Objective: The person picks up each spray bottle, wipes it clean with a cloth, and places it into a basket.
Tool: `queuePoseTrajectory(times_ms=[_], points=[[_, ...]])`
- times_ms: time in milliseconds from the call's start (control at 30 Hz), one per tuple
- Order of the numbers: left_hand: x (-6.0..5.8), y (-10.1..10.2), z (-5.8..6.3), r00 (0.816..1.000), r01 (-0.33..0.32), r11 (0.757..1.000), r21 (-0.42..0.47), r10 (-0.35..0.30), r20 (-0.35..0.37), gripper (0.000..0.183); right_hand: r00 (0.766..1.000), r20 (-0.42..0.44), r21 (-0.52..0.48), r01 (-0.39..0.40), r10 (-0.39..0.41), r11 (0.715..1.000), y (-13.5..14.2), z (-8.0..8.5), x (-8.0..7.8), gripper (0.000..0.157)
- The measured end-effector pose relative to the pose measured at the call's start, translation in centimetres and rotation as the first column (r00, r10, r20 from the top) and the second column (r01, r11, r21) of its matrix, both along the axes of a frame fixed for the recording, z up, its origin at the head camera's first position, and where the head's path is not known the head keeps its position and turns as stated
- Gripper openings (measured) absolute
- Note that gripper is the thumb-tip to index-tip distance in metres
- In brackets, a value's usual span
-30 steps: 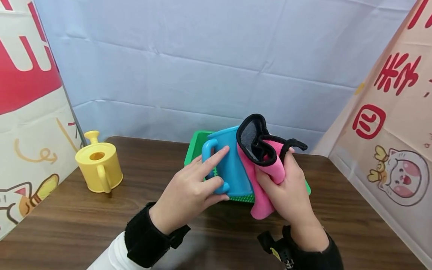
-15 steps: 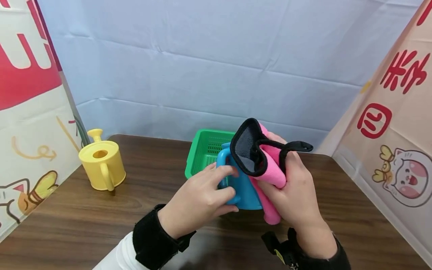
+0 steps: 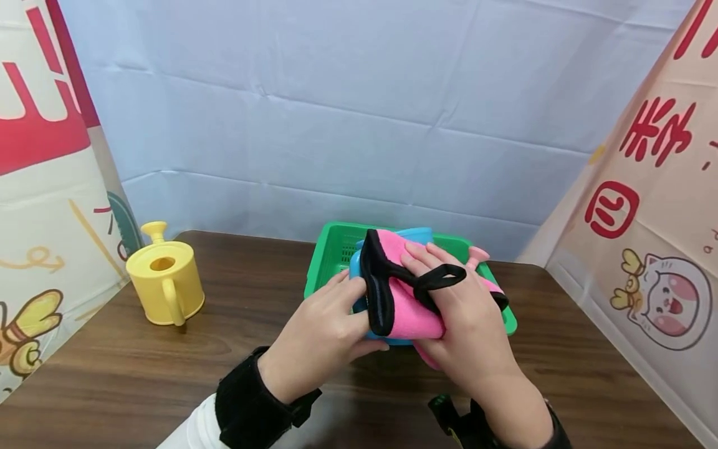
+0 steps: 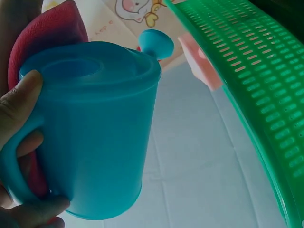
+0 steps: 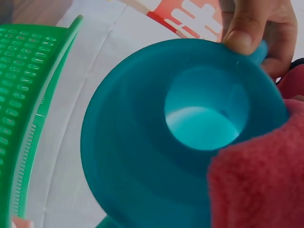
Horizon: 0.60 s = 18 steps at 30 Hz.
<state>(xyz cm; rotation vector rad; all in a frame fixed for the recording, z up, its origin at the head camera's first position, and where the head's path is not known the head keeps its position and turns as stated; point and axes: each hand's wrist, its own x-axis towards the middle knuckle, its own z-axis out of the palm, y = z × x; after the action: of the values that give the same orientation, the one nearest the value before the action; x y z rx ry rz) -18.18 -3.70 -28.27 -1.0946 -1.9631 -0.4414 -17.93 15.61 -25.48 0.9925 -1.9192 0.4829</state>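
At the far left of the surface (image 3: pixel 235 280), upright: yellow watering can (image 3: pixel 167 284). Next, left hand (image 3: pixel 322 330), thumb and fingers curled round the handle (image 4: pixel 10 166) of blue watering can (image 4: pixel 99 142), held just before or above green basket (image 3: pixel 320 255), hard to tell which. Then pink cloth (image 3: pixel 412 308), folded against the can, with right hand (image 3: pixel 468 318) clasping it, fingers over the top. Best, probably: steady the handle, press the cloth flat without bunching, turn the can slowly, and keep clear of the basket.
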Motion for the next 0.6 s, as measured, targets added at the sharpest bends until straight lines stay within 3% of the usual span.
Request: queuePoseTrajectory(times_ms=[233,367,600], points=[[-0.2,-0.5,0.1,0.999,-0.051,0.998,0.042,0.050,0.019,0.042,0.999,0.025,0.056,-0.037,0.036,0.998,-0.2,-0.4,0.3,0.041],[-0.3,-0.9,0.4,0.998,-0.059,0.997,0.053,0.058,0.019,0.041,0.998,0.067,0.099,-0.028,0.022,0.995,0.0,-0.4,0.9,0.055],[-0.5,-1.1,0.6,0.997,-0.078,0.996,0.037,0.078,0.000,0.038,0.999,0.020,0.132,-0.036,0.034,0.991,-0.1,0.1,1.2,0.067]])
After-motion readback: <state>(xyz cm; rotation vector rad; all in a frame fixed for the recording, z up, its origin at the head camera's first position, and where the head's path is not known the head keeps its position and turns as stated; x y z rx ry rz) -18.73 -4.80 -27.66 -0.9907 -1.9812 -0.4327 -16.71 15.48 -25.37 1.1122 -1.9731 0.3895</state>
